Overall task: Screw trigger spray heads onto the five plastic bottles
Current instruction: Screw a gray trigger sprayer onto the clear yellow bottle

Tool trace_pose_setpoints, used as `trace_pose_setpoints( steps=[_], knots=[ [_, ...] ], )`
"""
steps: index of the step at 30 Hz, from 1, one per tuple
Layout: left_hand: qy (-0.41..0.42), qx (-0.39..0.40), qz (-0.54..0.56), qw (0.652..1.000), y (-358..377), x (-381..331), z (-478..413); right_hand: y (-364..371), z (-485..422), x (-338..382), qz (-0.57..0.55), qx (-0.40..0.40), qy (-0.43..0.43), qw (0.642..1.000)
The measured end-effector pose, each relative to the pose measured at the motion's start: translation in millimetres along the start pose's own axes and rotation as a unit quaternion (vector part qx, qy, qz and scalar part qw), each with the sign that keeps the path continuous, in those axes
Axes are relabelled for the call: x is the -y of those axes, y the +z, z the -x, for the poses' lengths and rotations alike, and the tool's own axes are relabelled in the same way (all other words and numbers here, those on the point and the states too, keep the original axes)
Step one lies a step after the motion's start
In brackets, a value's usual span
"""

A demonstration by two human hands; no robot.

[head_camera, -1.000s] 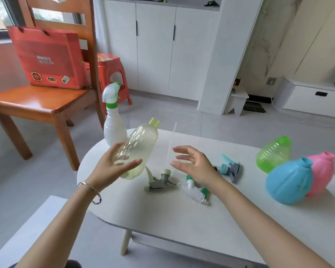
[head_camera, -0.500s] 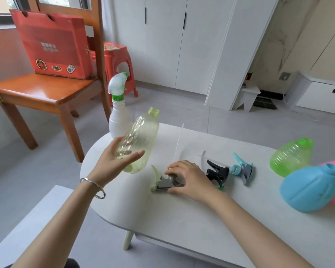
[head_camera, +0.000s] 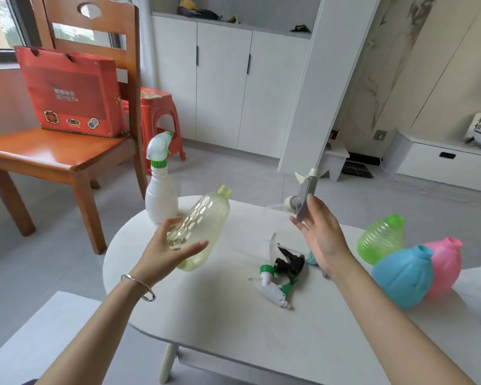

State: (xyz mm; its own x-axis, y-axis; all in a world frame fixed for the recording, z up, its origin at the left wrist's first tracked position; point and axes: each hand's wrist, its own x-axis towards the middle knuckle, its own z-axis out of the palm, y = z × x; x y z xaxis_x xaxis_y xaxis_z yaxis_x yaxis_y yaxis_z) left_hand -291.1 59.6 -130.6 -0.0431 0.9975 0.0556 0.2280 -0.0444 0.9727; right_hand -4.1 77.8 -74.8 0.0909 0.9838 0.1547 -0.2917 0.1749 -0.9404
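My left hand (head_camera: 169,252) holds a clear yellowish bottle (head_camera: 203,226) tilted above the white table (head_camera: 228,315), its open neck pointing up and right. My right hand (head_camera: 321,234) grips a grey spray head (head_camera: 304,194) with a pale green nozzle, lifted above the table to the right of the bottle's neck. A white bottle (head_camera: 161,187) with a white and green spray head on it stands at the table's far left. A white and green spray head (head_camera: 272,287), a black one (head_camera: 289,263) and a teal one (head_camera: 311,258), partly hidden by my right wrist, lie on the table.
A green bottle (head_camera: 381,238), a blue bottle (head_camera: 403,276) and a pink bottle (head_camera: 446,269) lie at the table's right. A wooden chair (head_camera: 67,151) with a red box (head_camera: 70,90) stands at the left, a red stool (head_camera: 156,112) behind it.
My right hand has picked the grey spray head up from the table and raised it beside the bottle's neck. The left hand still holds the clear bottle.
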Motion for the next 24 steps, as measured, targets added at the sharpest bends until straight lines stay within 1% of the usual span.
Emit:
trace_pose_setpoints(
  steps=[2, 4, 6, 9, 12, 17, 24],
  knots=[
    [-0.004, 0.005, -0.008, 1.000, 4.3, 0.8, 1.7, -12.4, -2.9, 8.2, -0.088, -0.041, 0.045, 0.994],
    [-0.008, 0.008, -0.015, 1.000, 8.0, 2.0, 2.5, -20.7, -2.4, 14.1, -0.116, -0.068, 0.065, 0.989],
    [-0.013, 0.006, -0.025, 1.000, 11.7, 4.2, 1.7, -25.6, -0.6, 18.3, -0.137, -0.086, 0.066, 0.985],
    [-0.018, -0.007, -0.038, 0.999, 16.1, 8.0, -1.6, -31.4, 0.5, 24.0, -0.184, -0.093, 0.072, 0.976],
    [-0.022, -0.018, -0.044, 0.999, 18.1, 10.1, -4.3, -34.1, -0.4, 27.3, -0.215, -0.084, 0.078, 0.970],
    [-0.034, -0.024, -0.042, 0.998, 17.5, 12.7, -7.6, -32.6, -0.9, 25.2, -0.193, -0.063, 0.075, 0.976],
    [-0.029, -0.026, -0.039, 0.999, 19.1, 11.2, -8.3, -30.3, -0.1, 20.9, -0.156, -0.049, 0.087, 0.983]
  ],
)
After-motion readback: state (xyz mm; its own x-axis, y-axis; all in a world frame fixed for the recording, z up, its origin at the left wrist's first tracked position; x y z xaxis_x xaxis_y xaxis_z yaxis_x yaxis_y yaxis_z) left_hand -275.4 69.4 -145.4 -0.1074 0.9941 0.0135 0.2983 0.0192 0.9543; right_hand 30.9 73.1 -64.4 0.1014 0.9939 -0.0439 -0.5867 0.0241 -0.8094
